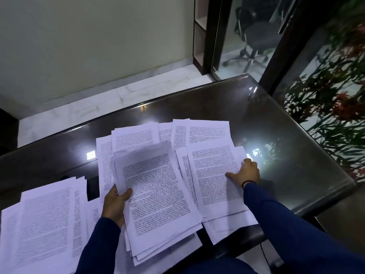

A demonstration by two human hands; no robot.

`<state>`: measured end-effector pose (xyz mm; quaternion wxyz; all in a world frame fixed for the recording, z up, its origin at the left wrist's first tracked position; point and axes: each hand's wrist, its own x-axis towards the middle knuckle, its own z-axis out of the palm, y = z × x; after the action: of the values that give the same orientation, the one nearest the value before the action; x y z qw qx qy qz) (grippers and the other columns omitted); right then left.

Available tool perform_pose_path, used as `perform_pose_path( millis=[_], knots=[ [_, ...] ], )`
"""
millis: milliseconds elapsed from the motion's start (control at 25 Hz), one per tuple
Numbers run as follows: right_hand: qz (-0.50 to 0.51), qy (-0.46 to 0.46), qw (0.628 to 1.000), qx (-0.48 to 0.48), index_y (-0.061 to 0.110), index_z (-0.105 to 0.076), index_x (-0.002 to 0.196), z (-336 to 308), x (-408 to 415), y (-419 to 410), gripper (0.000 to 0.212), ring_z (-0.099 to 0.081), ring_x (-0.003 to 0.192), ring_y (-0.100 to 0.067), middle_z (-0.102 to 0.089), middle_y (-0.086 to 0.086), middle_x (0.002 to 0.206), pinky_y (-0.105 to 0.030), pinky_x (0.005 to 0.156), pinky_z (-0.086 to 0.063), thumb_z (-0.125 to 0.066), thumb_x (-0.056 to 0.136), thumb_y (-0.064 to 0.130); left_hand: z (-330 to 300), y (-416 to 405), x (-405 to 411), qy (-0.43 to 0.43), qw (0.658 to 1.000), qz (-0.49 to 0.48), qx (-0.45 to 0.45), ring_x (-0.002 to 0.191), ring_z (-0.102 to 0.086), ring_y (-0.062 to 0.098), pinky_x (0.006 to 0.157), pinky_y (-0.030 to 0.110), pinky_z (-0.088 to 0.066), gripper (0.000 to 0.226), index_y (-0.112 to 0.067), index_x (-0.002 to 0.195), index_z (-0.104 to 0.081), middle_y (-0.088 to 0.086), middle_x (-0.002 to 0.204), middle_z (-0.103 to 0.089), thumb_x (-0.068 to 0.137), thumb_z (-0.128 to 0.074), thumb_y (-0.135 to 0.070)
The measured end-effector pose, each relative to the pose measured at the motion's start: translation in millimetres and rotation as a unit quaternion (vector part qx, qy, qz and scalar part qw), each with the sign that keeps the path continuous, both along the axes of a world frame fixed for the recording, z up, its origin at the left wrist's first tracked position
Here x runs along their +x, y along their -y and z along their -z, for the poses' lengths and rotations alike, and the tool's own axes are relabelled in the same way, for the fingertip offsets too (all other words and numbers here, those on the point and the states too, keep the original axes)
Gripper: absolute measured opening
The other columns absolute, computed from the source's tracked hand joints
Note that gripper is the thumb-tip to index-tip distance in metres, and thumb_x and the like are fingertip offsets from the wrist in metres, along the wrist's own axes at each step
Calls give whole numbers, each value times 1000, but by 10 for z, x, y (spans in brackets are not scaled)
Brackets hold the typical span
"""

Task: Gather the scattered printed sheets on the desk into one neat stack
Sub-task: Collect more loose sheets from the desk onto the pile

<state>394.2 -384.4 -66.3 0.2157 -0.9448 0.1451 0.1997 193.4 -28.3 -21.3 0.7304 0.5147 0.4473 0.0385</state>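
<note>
Head view, read from the left edge across: a loose spread of printed sheets [45, 220] lies fanned in the lower left of the frame, not yet collected. Just right of it my left hand [115, 204] grips the gathered bundle [158, 196] by its left edge, thumb curled over the top page and fingers underneath as far as I can judge. That bundle sits at lower centre, lifted a little and tilted, its pages uneven and stepped at the bottom corner. Behind it, at centre frame, more overlapping sheets [134, 135] rest on the dark glossy desk [286, 171]. Further right my right hand [245, 172] lies on another sheet [215, 171], thumb stretched out flat across the print and fingers bent over its right edge; whether they have hold of it yet I cannot tell.

I judge the job partly done: one bundle is started, but three patches remain loose, and the squaring-up is still to come. All pages look alike, white with dense black text, thin and slightly curling.
</note>
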Motion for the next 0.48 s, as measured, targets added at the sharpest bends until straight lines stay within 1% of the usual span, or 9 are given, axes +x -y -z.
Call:
perform_pose_path(
  millis=[40, 80, 160, 200, 280, 320, 400, 480],
  knots=[
    [6, -14, 1000, -5, 8, -47, 133, -7, 41, 15, 91, -55, 119, -34, -54, -16, 131, -39, 94, -49, -90, 62, 45, 6, -9, 28, 1, 1000, -4, 2, 98, -68, 31, 63, 33, -61, 37, -13, 130, -61, 10, 114, -71, 94, -62, -3],
    [16, -25, 1000, 0, 6, -53, 129, -15, 76, 26, 85, -59, 115, -34, -59, -16, 126, -36, 88, -51, -91, 62, 43, 16, -17, 46, 0, 1000, -8, 3, 99, -68, 31, 64, 34, -61, 37, -14, 129, -61, 9, 114, -71, 94, -62, -3],
    [14, -32, 999, 8, 2, -65, 114, -25, 137, 69, 66, -64, 101, -33, -67, -16, 114, -31, 76, -50, -91, 65, 39, 27, -30, 55, -2, 1000, -13, 4, 100, -68, 32, 69, 37, -62, 36, -16, 129, -62, 9, 114, -72, 94, -62, -4],
    [-6, -37, 999, 9, 1, -68, 108, -13, 151, 89, 59, -63, 96, -32, -69, -16, 111, -31, 74, -49, -89, 68, 39, 17, -32, 48, -4, 1000, -14, 7, 101, -68, 32, 70, 37, -61, 37, -16, 129, -62, 9, 115, -72, 94, -62, -4],
    [-61, -50, 997, 27, 2, -68, 110, -11, 160, 137, 54, -63, 102, -33, -68, -12, 113, -33, 82, -50, -84, 75, 38, 14, -42, 6, -4, 1000, -13, 27, 98, -69, 31, 70, 37, -61, 36, -16, 128, -62, 9, 114, -72, 94, -63, -4],
    [-73, -56, 994, 61, 2, -66, 114, -33, 153, 169, 50, -63, 104, -33, -68, -9, 113, -34, 86, -50, -82, 79, 33, 22, -58, -26, -7, 999, -16, 42, 98, -69, 31, 71, 37, -60, 36, -16, 127, -63, 8, 113, -72, 94, -63, -4],
    [-55, -80, 976, 194, 3, -66, 117, -151, 65, 207, 40, -66, 100, -30, -69, -9, 115, -35, 91, -51, -80, 83, 18, 12, -94, -142, -12, 997, -24, 68, 98, -68, 32, 75, 37, -57, 37, -17, 128, -62, 7, 112, -71, 94, -64, -4],
    [-36, -124, 937, 326, 5, -68, 115, -310, 29, 229, 31, -70, 98, -27, -73, -11, 115, -41, 97, -53, -75, 85, 10, 67, -110, -162, -16, 996, -25, 80, 101, -67, 32, 81, 38, -55, 39, -17, 131, -60, 8, 114, -70, 94, -63, -5]
  ],
)
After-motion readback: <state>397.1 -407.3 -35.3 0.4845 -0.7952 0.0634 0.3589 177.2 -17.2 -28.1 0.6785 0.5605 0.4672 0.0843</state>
